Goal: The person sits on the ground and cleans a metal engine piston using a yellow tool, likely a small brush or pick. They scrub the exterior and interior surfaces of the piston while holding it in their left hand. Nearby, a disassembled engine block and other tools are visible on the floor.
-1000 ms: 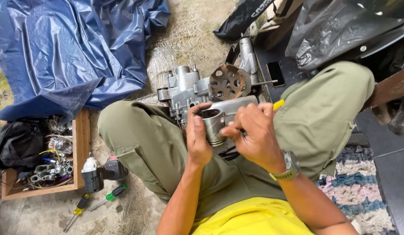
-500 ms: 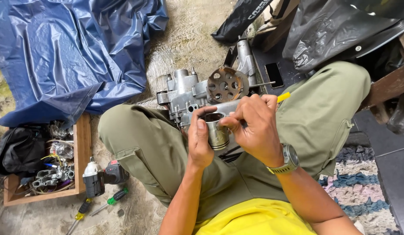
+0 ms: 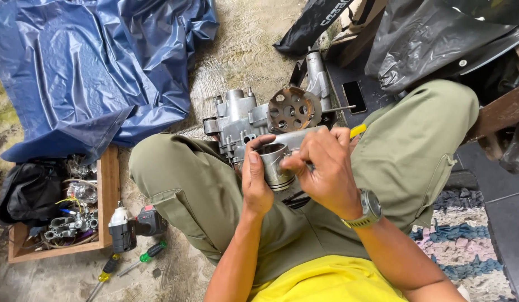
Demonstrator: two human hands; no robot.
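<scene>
A short grey metal piston (image 3: 274,166), cylindrical and hollow, sits above the person's lap, open end up and tilted slightly toward the camera. Its skirt is dull and scuffed, with ring grooves showing around the lower end. The left hand (image 3: 256,182) wraps the piston from the left, thumb lying up along the rim, fingers curled behind it. The right hand (image 3: 322,168) meets it from the right, fingers pinched narrow around a thin tool whose yellow handle (image 3: 357,131) sticks out past the knuckles; the tool's tip is hidden at the piston's rim. A watch (image 3: 370,208) with a pale green strap sits on the right wrist.

Just beyond the hands, between the knees, lies a cast aluminium engine case (image 3: 237,120), lumpy and ribbed, with a rusty round plate (image 3: 293,110) full of holes standing on it. The floor is rough, pale concrete. A crinkled blue tarp (image 3: 86,67) covers the upper left; black plastic bags (image 3: 433,39) crowd the upper right. A wooden box (image 3: 108,190) of small metal parts sits at the left, a cordless drill (image 3: 133,226) and two screwdrivers (image 3: 142,260) beside it. The olive trouser legs (image 3: 186,190) hem the hands in on both sides.
</scene>
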